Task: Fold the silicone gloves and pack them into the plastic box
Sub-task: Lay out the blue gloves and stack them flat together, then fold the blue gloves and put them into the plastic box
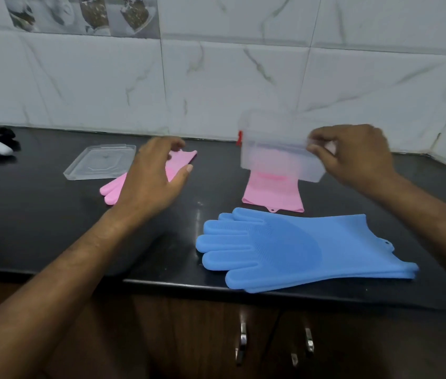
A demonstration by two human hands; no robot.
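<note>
The plastic box is held tilted above the worktop in the right hand, its grip pinching the rim. The left hand hovers released over one pink glove. Nothing appears folded yet; judged next, the box needs setting down. The blue gloves lie stacked near the front edge, long axis left-right, fingertips pointing left.

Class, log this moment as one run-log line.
right hand: holds plastic box above counter | left hand: open over pink glove | blue gloves: flat, unfolded | lid: off

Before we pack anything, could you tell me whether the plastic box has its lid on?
Off. The plastic box, held in the right hand, is uncovered; the clear lid lies flat on the counter.
</note>
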